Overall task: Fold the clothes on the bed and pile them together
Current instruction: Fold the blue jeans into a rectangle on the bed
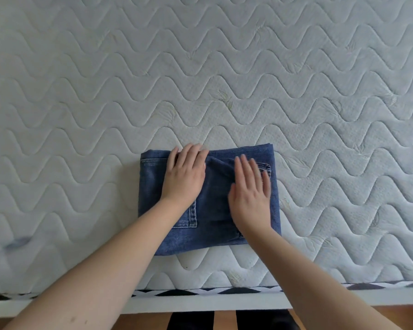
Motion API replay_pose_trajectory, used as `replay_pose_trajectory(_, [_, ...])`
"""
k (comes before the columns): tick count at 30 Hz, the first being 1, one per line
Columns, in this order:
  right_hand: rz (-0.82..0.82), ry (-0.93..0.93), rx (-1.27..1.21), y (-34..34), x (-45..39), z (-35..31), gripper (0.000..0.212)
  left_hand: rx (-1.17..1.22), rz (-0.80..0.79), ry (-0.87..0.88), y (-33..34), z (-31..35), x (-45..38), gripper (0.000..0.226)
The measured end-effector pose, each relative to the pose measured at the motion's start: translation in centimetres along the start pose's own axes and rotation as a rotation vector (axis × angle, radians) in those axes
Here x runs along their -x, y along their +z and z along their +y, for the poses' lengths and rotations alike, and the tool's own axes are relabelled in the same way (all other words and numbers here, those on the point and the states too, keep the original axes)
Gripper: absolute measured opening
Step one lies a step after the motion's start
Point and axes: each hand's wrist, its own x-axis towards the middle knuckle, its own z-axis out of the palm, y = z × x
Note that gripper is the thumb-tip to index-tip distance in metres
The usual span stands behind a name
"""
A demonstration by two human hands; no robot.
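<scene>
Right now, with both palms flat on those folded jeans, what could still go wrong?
1. The folded jeans look thick and bunched near the right hand; once the hands lift, the top layer may spring open.
2. The left hand presses near the far edge, so pushing could slide the bundle along the mattress and skew the fold.
3. No other clothes show here, so a pile must be built elsewhere.

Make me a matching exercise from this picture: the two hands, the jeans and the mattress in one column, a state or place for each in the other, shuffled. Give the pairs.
1. left hand
2. right hand
3. folded jeans
4. mattress

A. white, quilted in wavy lines
B. flat on the jeans beside the back pocket
C. lies near the mattress's front edge
D. flat on the jeans' far edge

Pairs: 1-D, 2-B, 3-C, 4-A
</scene>
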Motion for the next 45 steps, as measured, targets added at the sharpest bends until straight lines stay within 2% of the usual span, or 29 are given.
replay_pose_trajectory(3, [-0.147,-0.053,0.039,1.4,-0.4,0.6,0.061,-0.039,-0.129,0.023,0.6,0.1,3.2,0.057])
replay_pose_trajectory(7, [-0.19,-0.086,0.067,2.6,-1.1,2.0,0.063,-0.07,-0.277,-0.011,1.9,-0.1,3.0,0.066])
replay_pose_trajectory(11, [-0.217,-0.073,0.085,2.0,-1.4,1.3,0.063,-0.058,-0.334,-0.037,0.9,0.2,2.1,0.071])
replay_pose_trajectory(14, [-0.159,-0.047,0.09,1.0,-0.2,1.0,0.059,-0.033,-0.227,-0.069,-1.0,1.0,3.3,0.066])
replay_pose_trajectory(17, [-0.107,-0.085,0.099,1.4,2.5,1.1,0.059,-0.001,-0.167,-0.096,-1.5,2.7,8.1,0.062])
replay_pose_trajectory(21, [-0.134,-0.132,0.073,2.3,4.0,2.7,0.063,-0.054,-0.279,-0.048,-0.4,3.0,14.2,0.062])
replay_pose_trajectory(23, [-0.191,-0.197,0.032,2.4,3.8,3.8,0.063,-0.082,-0.332,-0.029,0.0,3.0,14.5,0.063])
replay_pose_trajectory(26, [-0.247,-0.182,-0.065,1.8,2.8,4.3,0.06,-0.031,-0.36,-0.077,-0.3,3.4,13.3,0.063])
replay_pose_trajectory(28, [-0.207,-0.155,-0.17,1.0,2.6,4.4,0.061,0.123,-0.314,-0.104,-1.6,3.0,12.5,0.058])
replay_pose_trajectory(30, [-0.11,-0.103,-0.223,0.4,2.5,4.7,0.07,0.194,-0.152,-0.133,-2.8,0.8,11.6,0.05])
replay_pose_trajectory(32, [-0.108,0.115,-0.299,-0.2,2.0,4.8,0.094,0.119,0.003,-0.255,-3.5,-2.1,10.8,0.051])
replay_pose_trajectory(33, [-0.144,0.27,-0.371,-0.4,1.6,4.9,0.108,0.169,0.024,-0.404,-3.6,-3.3,10.5,0.053])
replay_pose_trajectory(35, [-0.195,0.505,-0.476,-0.4,0.9,5.0,0.126,0.517,-0.032,-0.774,-3.8,-4.6,10.2,0.055])
replay_pose_trajectory(36, [-0.205,0.55,-0.483,-0.3,0.8,5.1,0.128,0.726,-0.072,-0.933,-3.6,-5.1,10.2,0.05])
replay_pose_trajectory(38, [-0.204,0.556,-0.475,0.0,0.4,5.5,0.126,0.986,-0.171,-1.077,-3.3,-6.1,9.8,0.042])
replay_pose_trajectory(40, [-0.216,0.55,-0.5,0.2,-0.2,6.0,0.116,1.153,-0.282,-1.128,-3.2,-7.0,9.3,0.052])
replay_pose_trajectory(42, [-0.247,0.538,-0.513,0.2,-0.7,6.5,0.101,1.231,-0.381,-1.135,-3.5,-7.4,8.3,0.056])
replay_pose_trajectory(45, [-0.239,0.482,-0.483,-0.1,-0.4,6.5,0.082,1.249,-0.418,-1.15,-3.7,-7.2,7.5,0.039])
